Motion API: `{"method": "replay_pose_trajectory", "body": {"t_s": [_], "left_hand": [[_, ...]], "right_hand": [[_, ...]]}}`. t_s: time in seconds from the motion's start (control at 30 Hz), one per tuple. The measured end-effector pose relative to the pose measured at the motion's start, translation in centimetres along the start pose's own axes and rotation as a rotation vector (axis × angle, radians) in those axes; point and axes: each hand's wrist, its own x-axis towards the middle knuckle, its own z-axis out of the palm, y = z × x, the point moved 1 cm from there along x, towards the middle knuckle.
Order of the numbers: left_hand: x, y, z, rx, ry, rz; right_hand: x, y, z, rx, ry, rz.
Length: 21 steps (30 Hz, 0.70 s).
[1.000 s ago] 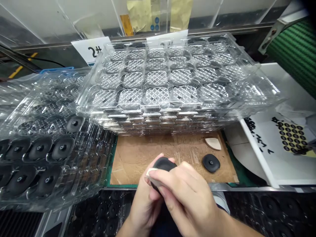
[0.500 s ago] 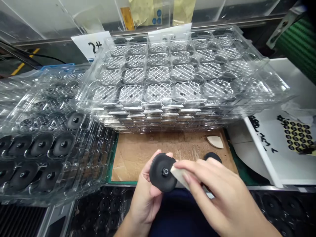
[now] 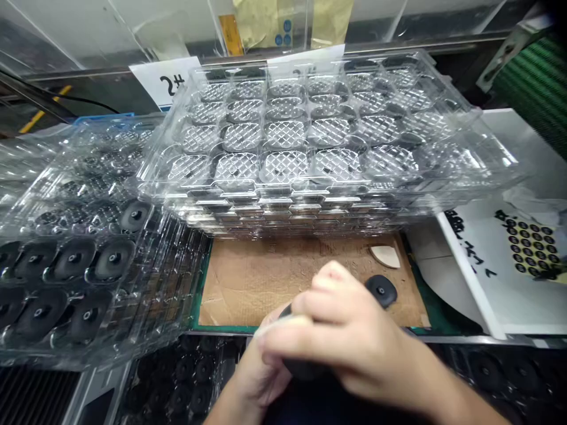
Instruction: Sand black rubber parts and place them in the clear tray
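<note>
- The dark disc (image 3: 305, 370) is held up in front of the body, near the front edge of the desk (image 3: 440, 316), between the two hands; most of its face is hidden behind the right hand (image 3: 354, 336).
- The step in hand is judged to be a rubbing of the disc with the pale pad (image 3: 286, 323). For this, the pad is best kept flat to the surface, with light, even pressure, and the rim followed all the way round.
- The raised hub, such as is seen on the spare disc (image 3: 381, 290), should be skirted with care, so that the pad is not snagged.
- A steady hold by the left hand (image 3: 261, 372) is called for, with the disc turned a little at a time rather than the wrist strained.
- The left hand is placed below and behind the disc, and its fingers appear to be closed on it, though they are largely covered.
- The right hand is laid across the top from the right, knuckles up and slightly blurred; its fingers are curled and pinched on the pad.
- The spare disc is left lying on the cardboard (image 3: 248, 283), near the pale wedge (image 3: 385, 257).
</note>
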Motion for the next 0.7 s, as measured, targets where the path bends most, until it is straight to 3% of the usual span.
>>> {"method": "replay_pose_trajectory", "body": {"t_s": [0.1, 0.17, 0.23, 0.3, 0.37, 0.43, 0.63, 0.7], "left_hand": [[-0.3, -0.1, -0.7, -0.099, -0.087, -0.065], [-0.6, -0.1, -1.0, -0.184, -0.124, -0.087], [-0.7, -0.1, -1.2, -0.225, -0.131, -0.092], [-0.8, 0.1, -1.2, -0.251, -0.134, -0.1], [-0.9, 0.3, -1.3, -0.272, -0.145, -0.115], [-1.0, 0.4, -1.3, -0.29, -0.174, -0.123], [-1.2, 0.3, -1.5, -0.283, -0.256, -0.084], [-1.2, 0.2, -1.8, -0.15, -0.249, 0.022]], "right_hand": [[-0.7, 3.7, 0.6, 0.076, 0.118, 0.275], [-1.8, 6.6, 2.4, 0.107, 0.091, 0.478], [-3.3, 8.8, 5.2, 0.133, -0.002, 0.546], [-4.7, 10.0, 8.1, 0.115, -0.011, 0.577], [-5.8, 10.2, 10.0, 0.092, 0.039, 0.616], [-6.4, 9.7, 10.5, 0.088, 0.101, 0.643], [-6.6, 7.8, 8.2, 0.172, 0.13, 0.628], [-7.0, 7.3, 8.2, 0.194, 0.124, 0.626]]}}
